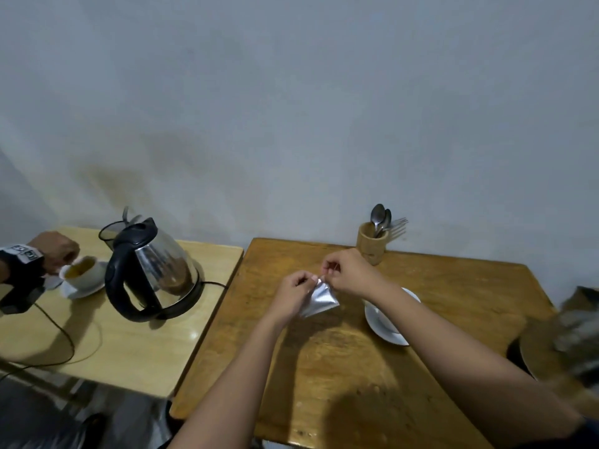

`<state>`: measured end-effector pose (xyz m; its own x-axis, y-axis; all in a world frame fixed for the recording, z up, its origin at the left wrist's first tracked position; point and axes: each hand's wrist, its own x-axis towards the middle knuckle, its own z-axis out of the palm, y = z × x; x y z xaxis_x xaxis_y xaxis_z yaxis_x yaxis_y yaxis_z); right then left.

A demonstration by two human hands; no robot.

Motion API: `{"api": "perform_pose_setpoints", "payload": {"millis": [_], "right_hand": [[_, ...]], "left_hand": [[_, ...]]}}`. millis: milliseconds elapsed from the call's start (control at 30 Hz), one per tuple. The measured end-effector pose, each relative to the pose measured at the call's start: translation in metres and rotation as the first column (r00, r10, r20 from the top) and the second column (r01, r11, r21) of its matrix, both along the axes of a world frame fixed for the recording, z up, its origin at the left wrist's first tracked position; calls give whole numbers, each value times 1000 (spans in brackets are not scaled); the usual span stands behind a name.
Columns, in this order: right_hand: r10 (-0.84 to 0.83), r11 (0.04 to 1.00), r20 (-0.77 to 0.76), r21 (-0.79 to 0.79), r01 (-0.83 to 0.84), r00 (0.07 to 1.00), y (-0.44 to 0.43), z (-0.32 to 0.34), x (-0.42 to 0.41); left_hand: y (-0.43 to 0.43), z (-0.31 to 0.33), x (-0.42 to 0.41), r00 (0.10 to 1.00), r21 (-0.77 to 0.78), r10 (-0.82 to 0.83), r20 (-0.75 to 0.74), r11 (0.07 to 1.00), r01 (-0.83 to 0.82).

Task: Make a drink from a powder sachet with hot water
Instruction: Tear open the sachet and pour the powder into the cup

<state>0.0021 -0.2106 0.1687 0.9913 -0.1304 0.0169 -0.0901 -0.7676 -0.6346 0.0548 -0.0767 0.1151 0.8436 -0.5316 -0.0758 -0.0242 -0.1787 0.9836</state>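
A silver powder sachet (319,300) hangs above the brown wooden table (340,361). My left hand (293,291) pinches its top edge from the left, and my right hand (348,273) pinches the same top corner from the right. A white cup on a white saucer (387,330) sits just right of the sachet, mostly hidden under my right forearm. The steel electric kettle (152,270) with a black handle stands on its base on the lighter table (129,351) at left.
A wooden holder with spoons and forks (374,241) stands at the back of the brown table. Another person's hand (56,251) reaches over a second filled cup (85,270) at far left. The kettle's cord (61,335) loops across the left table. Blurred dark objects (570,335) lie at right.
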Motion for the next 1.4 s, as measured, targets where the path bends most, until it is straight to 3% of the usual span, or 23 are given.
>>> {"api": "perform_pose_setpoints", "payload": {"millis": [233,467,600,800,1233,1300,1400], "right_hand": [[111,974,49,-205,-99,993,8,0,0],[187,935,117,-326,-140,975,11,-8,-4],[316,873,141,-431,-229,938,23,-10,-8],[340,916,230,-303,-264,912,29,-17,-8],[469,879,376,-288,-380,799,43,-12,-12],[422,905,408,-247,-347,810,43,-8,-15],[224,975,327,-74,-212,918,42,-11,-16]], "left_hand": [[-1,11,0,987,-51,-49,-151,998,42],[-2,5,4,991,-17,1,-135,1000,-3],[4,-2,10,986,-18,72,-147,997,-76],[11,-3,14,985,-39,152,-77,987,-156],[25,-9,29,910,-15,411,57,912,-411],[30,-7,31,908,-40,413,65,910,-412],[40,-6,33,923,-117,376,83,923,-365]]}}
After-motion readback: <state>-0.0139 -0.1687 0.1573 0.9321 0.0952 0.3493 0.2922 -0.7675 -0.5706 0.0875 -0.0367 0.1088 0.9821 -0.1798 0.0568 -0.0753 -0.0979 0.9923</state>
